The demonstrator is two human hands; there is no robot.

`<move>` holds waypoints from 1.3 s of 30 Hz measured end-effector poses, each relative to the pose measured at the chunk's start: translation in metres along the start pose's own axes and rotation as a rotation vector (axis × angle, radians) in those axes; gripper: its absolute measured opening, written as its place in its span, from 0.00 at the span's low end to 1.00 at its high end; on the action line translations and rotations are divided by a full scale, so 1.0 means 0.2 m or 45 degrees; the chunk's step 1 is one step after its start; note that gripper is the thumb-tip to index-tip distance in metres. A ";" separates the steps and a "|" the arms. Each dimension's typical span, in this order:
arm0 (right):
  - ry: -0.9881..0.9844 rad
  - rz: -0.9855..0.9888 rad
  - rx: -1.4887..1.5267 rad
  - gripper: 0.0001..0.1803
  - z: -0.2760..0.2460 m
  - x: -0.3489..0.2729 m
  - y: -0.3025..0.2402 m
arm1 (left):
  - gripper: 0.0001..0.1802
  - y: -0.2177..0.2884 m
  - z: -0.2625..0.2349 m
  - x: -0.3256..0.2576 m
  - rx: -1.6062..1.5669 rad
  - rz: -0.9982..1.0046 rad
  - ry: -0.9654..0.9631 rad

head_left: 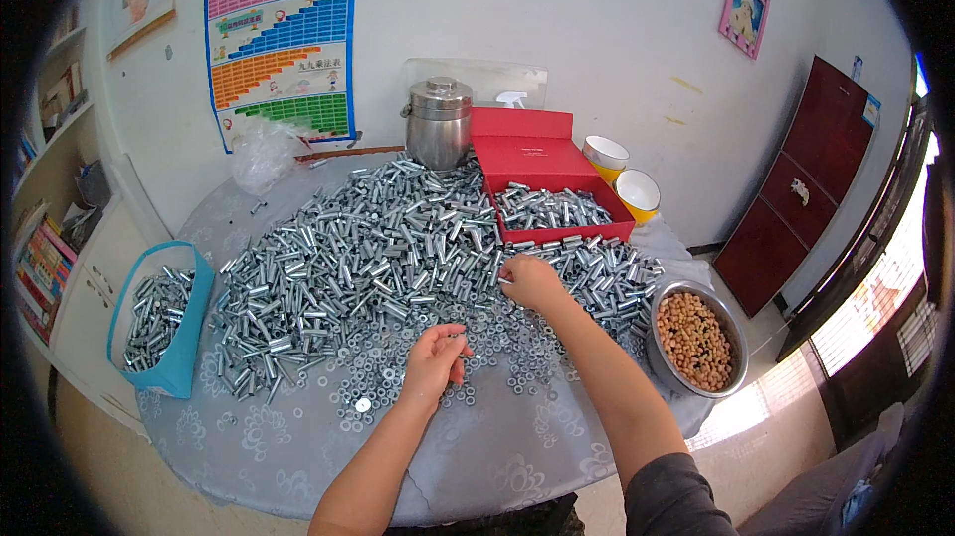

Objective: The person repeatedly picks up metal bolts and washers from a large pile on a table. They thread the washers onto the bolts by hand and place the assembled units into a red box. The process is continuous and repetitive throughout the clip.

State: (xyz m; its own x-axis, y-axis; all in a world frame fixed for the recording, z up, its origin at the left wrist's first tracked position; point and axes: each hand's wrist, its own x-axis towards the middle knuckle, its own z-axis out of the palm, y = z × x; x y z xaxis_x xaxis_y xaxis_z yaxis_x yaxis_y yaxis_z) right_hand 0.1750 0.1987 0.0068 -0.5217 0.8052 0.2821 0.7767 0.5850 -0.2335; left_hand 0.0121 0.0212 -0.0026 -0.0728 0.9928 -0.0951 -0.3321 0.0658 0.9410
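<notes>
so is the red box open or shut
Open. The red box has its lid standing up against the wall behind it, and silver metal sleeves lie in plain view inside, covering most of its floor.

A sprawling heap of silver metal sleeves (pixel 368 248) blocks the middle of the round grey table (pixel 497 466), hemmed by an open red cardboard box (pixel 542 173) and steel canister (pixel 439 124) behind, a blue basket (pixel 184 337) on the left and a steel bowl of nuts (pixel 696 337) on the right. Bare tabletop lies open along the near edge.
</notes>
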 end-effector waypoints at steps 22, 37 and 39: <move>-0.239 0.534 1.719 0.11 -0.15 -0.42 -0.27 | 0.14 -0.06 0.07 0.00 0.154 0.224 -0.055; 0.308 0.711 1.995 0.13 -0.14 -0.52 -0.25 | 0.05 -0.05 0.05 -0.01 0.124 0.160 0.047; 0.301 0.654 1.986 0.13 -0.12 -0.52 -0.24 | 0.05 -0.05 0.06 -0.01 0.139 0.144 0.046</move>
State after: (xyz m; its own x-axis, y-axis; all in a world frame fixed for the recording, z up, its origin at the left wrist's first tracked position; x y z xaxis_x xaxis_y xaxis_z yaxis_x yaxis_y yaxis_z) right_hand 0.2010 0.0842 0.0113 -0.1647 0.9861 -0.0225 -0.3143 -0.0741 -0.9464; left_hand 0.0264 0.0201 -0.0091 -0.1388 0.9903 0.0038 -0.2161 -0.0341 0.9758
